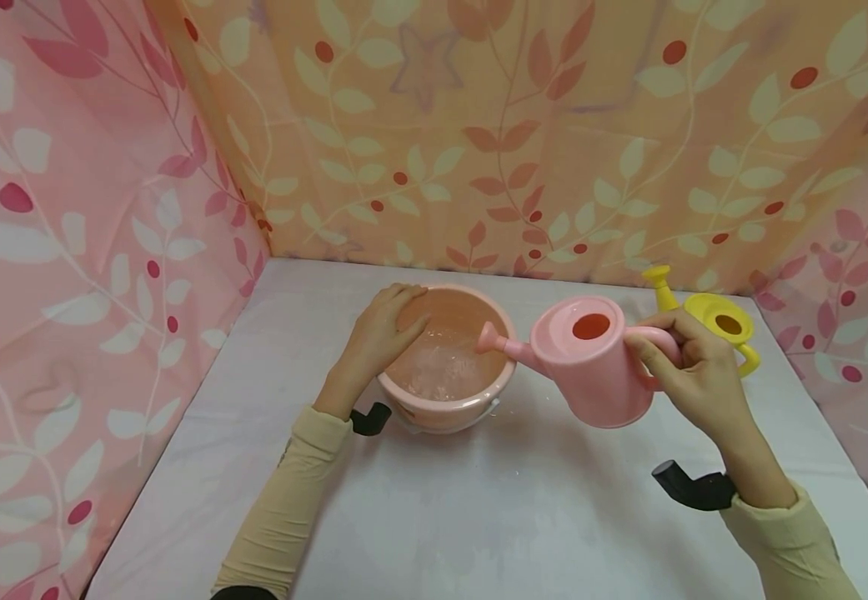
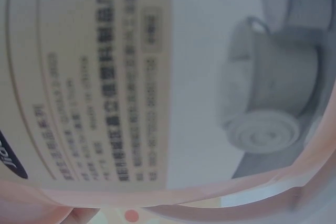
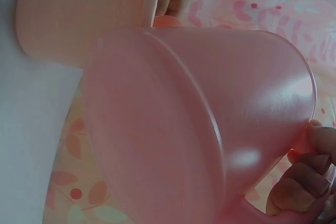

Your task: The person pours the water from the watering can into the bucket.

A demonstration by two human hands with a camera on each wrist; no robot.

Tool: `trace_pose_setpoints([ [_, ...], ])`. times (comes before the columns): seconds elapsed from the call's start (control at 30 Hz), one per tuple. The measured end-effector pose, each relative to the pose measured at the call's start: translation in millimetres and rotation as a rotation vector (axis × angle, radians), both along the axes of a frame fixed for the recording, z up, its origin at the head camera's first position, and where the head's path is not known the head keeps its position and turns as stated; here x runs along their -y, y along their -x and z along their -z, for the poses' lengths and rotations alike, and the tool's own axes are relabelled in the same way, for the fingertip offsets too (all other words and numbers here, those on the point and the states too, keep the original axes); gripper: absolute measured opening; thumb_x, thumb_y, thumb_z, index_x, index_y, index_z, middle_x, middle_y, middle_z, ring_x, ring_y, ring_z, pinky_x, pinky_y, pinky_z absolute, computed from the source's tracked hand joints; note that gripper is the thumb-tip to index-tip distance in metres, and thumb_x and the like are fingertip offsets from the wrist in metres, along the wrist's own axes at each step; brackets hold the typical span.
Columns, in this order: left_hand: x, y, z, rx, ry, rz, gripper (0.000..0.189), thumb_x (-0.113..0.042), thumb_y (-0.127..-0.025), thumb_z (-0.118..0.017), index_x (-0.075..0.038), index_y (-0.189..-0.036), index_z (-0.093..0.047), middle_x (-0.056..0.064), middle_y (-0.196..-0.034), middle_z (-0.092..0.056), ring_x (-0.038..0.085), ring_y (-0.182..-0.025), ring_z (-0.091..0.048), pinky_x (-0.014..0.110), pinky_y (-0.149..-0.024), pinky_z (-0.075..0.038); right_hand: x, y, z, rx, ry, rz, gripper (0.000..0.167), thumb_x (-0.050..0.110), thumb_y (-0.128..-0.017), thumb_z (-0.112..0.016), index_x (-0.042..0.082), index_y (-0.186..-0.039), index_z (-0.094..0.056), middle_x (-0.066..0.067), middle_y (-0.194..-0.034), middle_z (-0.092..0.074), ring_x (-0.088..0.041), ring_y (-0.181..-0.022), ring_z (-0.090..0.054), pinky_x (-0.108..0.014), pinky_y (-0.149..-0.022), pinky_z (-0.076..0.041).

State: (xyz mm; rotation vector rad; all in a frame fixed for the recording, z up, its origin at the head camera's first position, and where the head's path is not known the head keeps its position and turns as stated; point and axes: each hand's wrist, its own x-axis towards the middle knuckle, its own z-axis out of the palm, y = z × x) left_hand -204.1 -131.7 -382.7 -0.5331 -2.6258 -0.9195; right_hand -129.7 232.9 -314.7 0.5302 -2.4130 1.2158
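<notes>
A pale pink bucket [image 1: 444, 408] holds rippling water and stands on the table in the head view. My left hand [image 1: 386, 327] grips its left rim, the thumb over the inside. The bucket's printed label [image 2: 142, 82] fills the left wrist view. My right hand [image 1: 692, 367] holds a pink watering can [image 1: 599, 375] by its handle, to the right of the bucket. The can's spout points left, its rose [image 1: 489, 338] over the bucket's right rim. In the right wrist view, the can's base and side appear close up, with curled fingers [image 3: 302, 184] at the handle.
A yellow watering can [image 1: 719, 312] stands at the back right, partly behind my right hand. Water drops dot the white-covered table [image 1: 479, 517] near the bucket. Leaf-patterned cloth [image 1: 434, 167] hangs behind the table and along both sides.
</notes>
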Motion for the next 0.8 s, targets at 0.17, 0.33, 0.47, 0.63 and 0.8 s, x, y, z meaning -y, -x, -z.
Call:
trace_pose_setpoints([
  [0.17,-0.2,-0.2,-0.3,-0.001,0.001,0.002,0.042,-0.027,-0.088,-0.063,-0.01,-0.126,-0.057,0.005,-0.125,-0.055,0.022,-0.119,-0.047,0.042,-0.096,-0.042,-0.4,-0.2,0.1,0.005,0.001,-0.002,0.022,-0.005,-0.08,-0.066,0.0,-0.101,-0.06,0.01,-0.084,-0.058,-0.005,-0.072,-0.053,-0.01,-0.06,-0.049],
  [0.33,-0.1,0.1,-0.3,0.002,0.005,-0.001,0.042,-0.027,-0.088,-0.063,-0.01,-0.126,-0.057,0.005,-0.125,-0.054,0.022,-0.118,-0.047,0.042,-0.095,-0.043,-0.8,0.0,0.1,0.002,0.0,-0.006,0.022,-0.006,-0.08,-0.066,0.0,-0.1,-0.059,0.01,-0.083,-0.058,-0.005,-0.072,-0.052,-0.01,-0.059,-0.049],
  [0.47,-0.1,0.4,0.0,0.003,0.006,-0.003,0.042,-0.027,-0.088,-0.063,-0.01,-0.126,-0.057,0.005,-0.125,-0.054,0.022,-0.119,-0.047,0.043,-0.095,-0.043,-1.0,0.1,0.0,0.002,-0.001,-0.007,0.022,-0.006,-0.08,-0.066,0.0,-0.1,-0.059,0.009,-0.082,-0.058,-0.005,-0.072,-0.052,-0.01,-0.059,-0.048],
  [0.63,0.0,0.1,-0.3,0.008,0.005,-0.005,0.042,-0.027,-0.088,-0.063,-0.009,-0.125,-0.057,0.005,-0.125,-0.054,0.022,-0.119,-0.047,0.043,-0.096,-0.042,-0.9,-0.2,-0.3,0.006,-0.002,-0.003,0.021,-0.005,-0.08,-0.067,0.0,-0.1,-0.059,0.009,-0.082,-0.058,-0.005,-0.073,-0.052,-0.01,-0.06,-0.048],
  [0.8,-0.1,0.0,-0.4,0.011,0.01,-0.007,0.042,-0.028,-0.088,-0.063,-0.01,-0.126,-0.056,0.006,-0.126,-0.054,0.022,-0.12,-0.047,0.043,-0.096,-0.042,-0.7,-0.3,-0.7,0.002,-0.006,0.0,0.021,-0.005,-0.08,-0.067,0.0,-0.099,-0.059,0.01,-0.082,-0.058,-0.005,-0.073,-0.052,-0.01,-0.06,-0.048],
])
